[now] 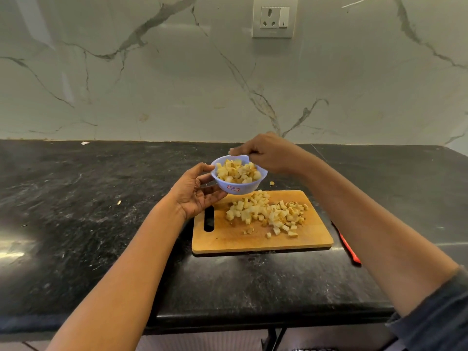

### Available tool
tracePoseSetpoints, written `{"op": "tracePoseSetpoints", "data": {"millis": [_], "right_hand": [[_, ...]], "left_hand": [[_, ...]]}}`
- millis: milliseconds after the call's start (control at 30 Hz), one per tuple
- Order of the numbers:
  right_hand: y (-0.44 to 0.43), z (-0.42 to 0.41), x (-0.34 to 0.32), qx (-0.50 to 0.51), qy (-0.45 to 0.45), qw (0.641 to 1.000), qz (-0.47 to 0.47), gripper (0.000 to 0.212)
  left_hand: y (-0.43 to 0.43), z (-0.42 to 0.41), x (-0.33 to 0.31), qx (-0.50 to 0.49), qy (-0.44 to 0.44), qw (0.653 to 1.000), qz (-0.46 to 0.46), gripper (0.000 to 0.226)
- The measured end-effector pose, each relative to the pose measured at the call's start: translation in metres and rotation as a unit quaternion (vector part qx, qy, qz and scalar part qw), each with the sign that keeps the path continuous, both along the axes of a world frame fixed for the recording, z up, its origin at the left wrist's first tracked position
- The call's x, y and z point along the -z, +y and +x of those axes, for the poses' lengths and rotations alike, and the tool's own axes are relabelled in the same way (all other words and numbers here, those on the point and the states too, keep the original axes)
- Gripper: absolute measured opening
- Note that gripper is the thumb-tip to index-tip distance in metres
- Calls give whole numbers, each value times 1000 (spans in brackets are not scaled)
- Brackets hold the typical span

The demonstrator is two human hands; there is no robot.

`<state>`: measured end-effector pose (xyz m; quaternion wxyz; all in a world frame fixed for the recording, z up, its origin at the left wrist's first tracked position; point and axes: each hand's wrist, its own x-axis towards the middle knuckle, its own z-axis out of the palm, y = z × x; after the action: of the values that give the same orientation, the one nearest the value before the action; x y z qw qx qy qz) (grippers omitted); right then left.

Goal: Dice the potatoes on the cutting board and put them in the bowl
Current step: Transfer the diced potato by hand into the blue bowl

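Observation:
My left hand (196,193) holds a small pale blue bowl (239,187) lifted above the far left corner of the wooden cutting board (228,239). Diced potato fills the bowl (238,171). My right hand (266,154) hovers over the bowl's far rim, fingers pinched together; a small pale bit shows at the fingertips. A heap of diced potato (268,211) lies on the board, with a few loose cubes toward its near edge. One cube (272,183) lies on the counter beyond the board.
The board rests on a black stone counter (88,211). A red-handled knife (348,247) lies to the right of the board, partly under my right forearm. A marble wall with a socket (274,17) rises behind.

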<state>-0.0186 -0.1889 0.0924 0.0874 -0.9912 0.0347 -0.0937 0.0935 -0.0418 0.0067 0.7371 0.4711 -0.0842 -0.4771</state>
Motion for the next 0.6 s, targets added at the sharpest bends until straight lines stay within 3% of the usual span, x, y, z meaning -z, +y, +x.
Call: {"op": "tracePoseSetpoints", "data": {"millis": [133,233,333,400,500,600], "right_hand": [[12,2,7,-30,100,992,-70,43],[-5,-2,7,1,-38,994,105,37],[-38,-8,15,86,-173,944,268,23],[-58,-7,28,179,-118,949,233,17],[-73,-1,58,260,68,956,120,14],[-71,10,76,266,110,953,96,14]], "left_hand": [[1,0,0,-4,-2,1000,0,27],[1,1,-1,-6,1,1000,0,27],[2,2,-1,-22,7,1000,-5,30],[2,4,0,-43,8,999,-11,35],[2,8,1,-74,4,997,-21,39],[1,10,2,-99,3,995,-24,39]]}}
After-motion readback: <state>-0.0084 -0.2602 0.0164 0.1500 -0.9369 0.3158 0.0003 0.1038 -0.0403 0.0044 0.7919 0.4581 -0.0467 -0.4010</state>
